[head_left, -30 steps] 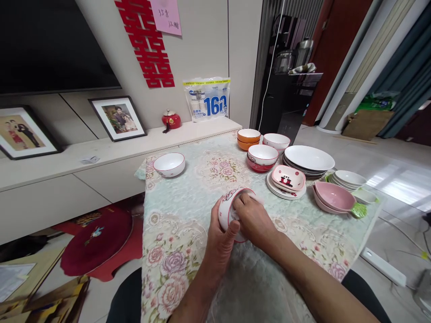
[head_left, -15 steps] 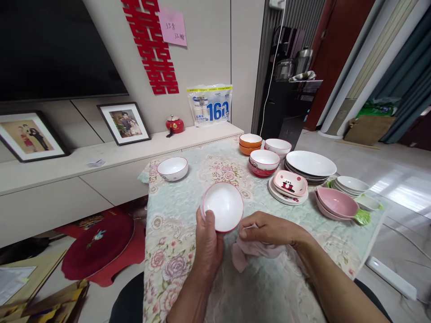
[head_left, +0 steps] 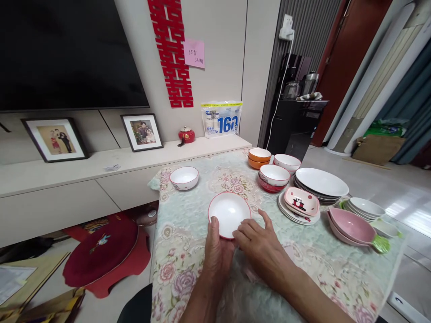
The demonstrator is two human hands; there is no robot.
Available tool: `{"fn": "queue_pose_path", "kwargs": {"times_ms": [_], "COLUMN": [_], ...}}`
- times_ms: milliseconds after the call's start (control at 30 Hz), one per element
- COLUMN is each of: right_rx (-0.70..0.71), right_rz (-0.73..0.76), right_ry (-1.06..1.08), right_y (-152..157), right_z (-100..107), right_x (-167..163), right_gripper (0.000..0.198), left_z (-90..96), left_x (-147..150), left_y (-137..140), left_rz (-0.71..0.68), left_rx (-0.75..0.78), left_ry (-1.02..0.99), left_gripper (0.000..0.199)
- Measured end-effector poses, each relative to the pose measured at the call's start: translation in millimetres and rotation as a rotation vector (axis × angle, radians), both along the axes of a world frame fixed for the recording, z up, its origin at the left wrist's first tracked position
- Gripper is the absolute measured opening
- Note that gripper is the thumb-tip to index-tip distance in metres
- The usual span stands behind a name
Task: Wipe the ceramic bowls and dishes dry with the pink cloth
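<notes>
A white bowl with a red rim [head_left: 229, 214] is tilted towards me above the table. My left hand [head_left: 217, 244] grips its near left side, thumb over the rim and the other fingers underneath. At the bowl's near right edge, the fingertips of my right hand [head_left: 257, 244] are bent onto the rim, with one finger raised and the thumb hidden. Parts of a pale pink cloth [head_left: 251, 274] show below my right hand and wrist, mostly covered by them. Further back on the left, a similar white bowl [head_left: 184, 178] stands upright on the floral tablecloth [head_left: 182, 251].
Along the right stand stacked orange bowls [head_left: 259, 159], red-and-white bowls [head_left: 274, 176], large white plates [head_left: 321, 181], a cat-pattern dish [head_left: 301, 201] on small plates, and pink dishes [head_left: 352, 225]. A low cabinet [head_left: 141, 158] runs behind the table. A red stool [head_left: 104, 244] is at left.
My right hand has moved from gripping the cloth to the bowl's rim; the cloth now shows beneath that hand. The view has shifted, moving the scene right and down in the picture.
</notes>
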State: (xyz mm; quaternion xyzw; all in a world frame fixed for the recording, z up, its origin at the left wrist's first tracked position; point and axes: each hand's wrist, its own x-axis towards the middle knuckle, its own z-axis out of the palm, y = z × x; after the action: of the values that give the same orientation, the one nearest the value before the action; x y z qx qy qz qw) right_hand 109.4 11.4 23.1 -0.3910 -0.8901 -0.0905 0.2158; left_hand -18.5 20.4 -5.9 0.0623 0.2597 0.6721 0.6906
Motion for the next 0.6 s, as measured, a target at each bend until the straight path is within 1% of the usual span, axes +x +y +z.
{"fn": "queue_pose_path", "kwargs": {"times_ms": [67,133,200,300,400,467,533,600], "right_rx": [0.05,0.083,0.09,0.043,-0.073,-0.105,-0.117,-0.128], "right_rz": [0.02,0.025,0.008,-0.078,-0.23,-0.294,-0.345,-0.406], "right_ry": [0.003,0.014,0.017,-0.047,-0.2,-0.245,-0.268,-0.294], "right_y": [5,10,16,33,63,91,120,148], "right_z": [-13,-18,-15,-1,15,23,27,28], "right_x": [-5,-5,-3,-1,-2,-5,-8,-10], "right_gripper": [0.018,0.022,0.024,0.025,0.025,0.025,0.024,0.021], "left_z": [-1.5,-1.0,0.6,1.8,-2.0,-6.3,-10.9,-15.3], "left_x": [-1,-3,-3,-2,0,2,2,2], "left_y": [1,3,4,7,11,13,14,13], "left_rz": [-0.028,-0.055,-0.088,-0.095,-0.062,-0.058,-0.065,-0.066], "left_rx": [0.032,0.052,0.062,0.028,-0.114,-0.19,-0.206,-0.195], "left_ry": [-0.019,-0.036,-0.049,-0.025,0.052,0.098,0.12,0.128], "left_gripper": [0.056,0.06,0.065,0.065,0.058,0.05,0.038,0.032]}}
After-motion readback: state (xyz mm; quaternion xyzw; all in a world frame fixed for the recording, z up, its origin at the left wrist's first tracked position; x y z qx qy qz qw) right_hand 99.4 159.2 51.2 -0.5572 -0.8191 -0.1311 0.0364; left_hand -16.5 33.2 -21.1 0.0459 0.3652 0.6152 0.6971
